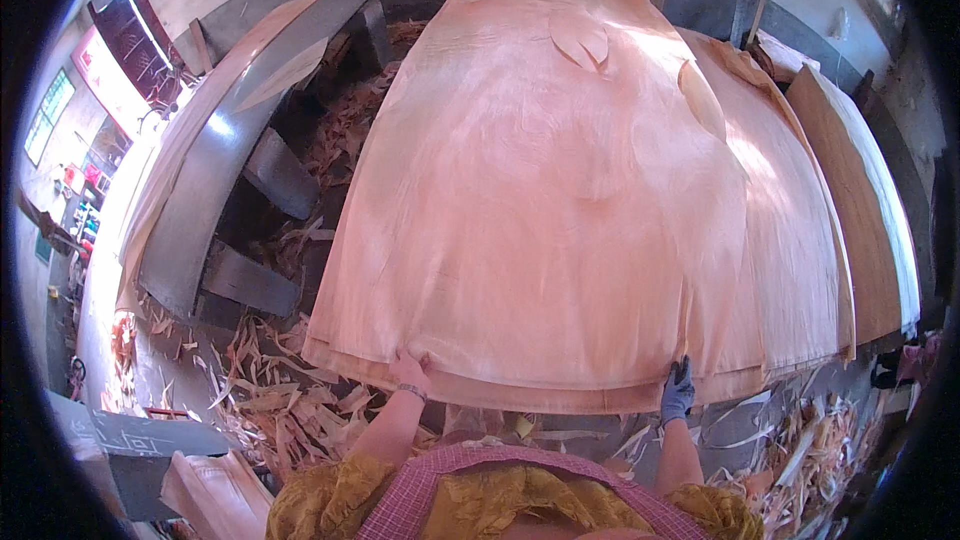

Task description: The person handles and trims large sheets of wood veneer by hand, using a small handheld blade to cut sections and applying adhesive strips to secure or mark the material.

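A large pinkish wood veneer sheet (520,210) lies on top of a stack of similar sheets in front of me. My left hand (411,371), bare with a bracelet at the wrist, is closed on the sheet's near edge, left of the middle. Farther right, my right hand (678,392) in a grey glove pinches the same edge beside a narrow fold or split. Parts of both hands' fingers are hidden by the veneer. A loose oval flap (580,42) shows on the sheet's far part, and the lower veneer edges (570,400) stick out below the top one.
More veneer stacks (870,220) stand to the right. On the left is a long grey surface (190,230) with thick grey supports (282,175) beside it. Torn veneer scraps (300,410) litter the floor on both sides. A grey bench (150,440) sits at lower left.
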{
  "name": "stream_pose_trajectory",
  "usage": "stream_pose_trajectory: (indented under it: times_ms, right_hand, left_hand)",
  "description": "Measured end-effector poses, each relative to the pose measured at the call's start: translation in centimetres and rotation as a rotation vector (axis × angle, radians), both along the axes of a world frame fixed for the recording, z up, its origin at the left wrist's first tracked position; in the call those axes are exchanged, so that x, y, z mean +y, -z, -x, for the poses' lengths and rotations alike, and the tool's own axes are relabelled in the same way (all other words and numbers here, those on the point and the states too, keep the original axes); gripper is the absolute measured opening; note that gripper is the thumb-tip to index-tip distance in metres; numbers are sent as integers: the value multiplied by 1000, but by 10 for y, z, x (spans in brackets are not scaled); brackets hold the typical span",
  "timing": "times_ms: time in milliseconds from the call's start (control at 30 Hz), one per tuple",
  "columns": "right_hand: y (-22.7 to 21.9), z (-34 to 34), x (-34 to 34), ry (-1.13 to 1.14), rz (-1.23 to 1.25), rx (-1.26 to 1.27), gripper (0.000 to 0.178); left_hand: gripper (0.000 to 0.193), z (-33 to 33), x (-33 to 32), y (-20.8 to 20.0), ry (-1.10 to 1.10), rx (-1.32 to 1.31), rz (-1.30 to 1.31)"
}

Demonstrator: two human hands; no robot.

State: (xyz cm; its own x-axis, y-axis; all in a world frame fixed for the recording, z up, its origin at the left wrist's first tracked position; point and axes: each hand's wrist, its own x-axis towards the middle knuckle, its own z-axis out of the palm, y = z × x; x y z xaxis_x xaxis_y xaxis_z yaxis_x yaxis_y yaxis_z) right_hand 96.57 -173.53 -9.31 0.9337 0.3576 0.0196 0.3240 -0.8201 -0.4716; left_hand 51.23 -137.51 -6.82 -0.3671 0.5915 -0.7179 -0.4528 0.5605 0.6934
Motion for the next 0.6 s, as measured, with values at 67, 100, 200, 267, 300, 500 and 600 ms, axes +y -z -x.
stream_pose_trajectory:
  times_ms: [67, 100, 200, 267, 300, 500, 600]
  right_hand:
    - [1, 0, 1, -29, -26, -57, 50]
    - [0, -9, 7, -73, -18, -84, 49]
    - [-17, -36, 49, -82, 44, -30, 49]
    - [-30, -48, 66, -90, 33, -67, 47]
    - [-32, -50, 68, -97, 25, -86, 46]
    - [-27, -35, 25, -42, 321, -35, 50]
    - [-18, -45, 5, -86, 300, -103, 51]
  left_hand:
    - [26, 3, -1, 9, 11, 7, -42]
    - [25, 0, 9, 15, 15, 17, -62]
    - [26, -7, 45, 30, 104, 76, -127]
    - [26, -33, 59, 3, 109, 74, -52]
    - [26, -40, 60, -7, 108, 73, -17]
    - [25, -15, 13, 21, -70, -67, 54]
    - [26, -34, 8, 19, -20, -7, -49]
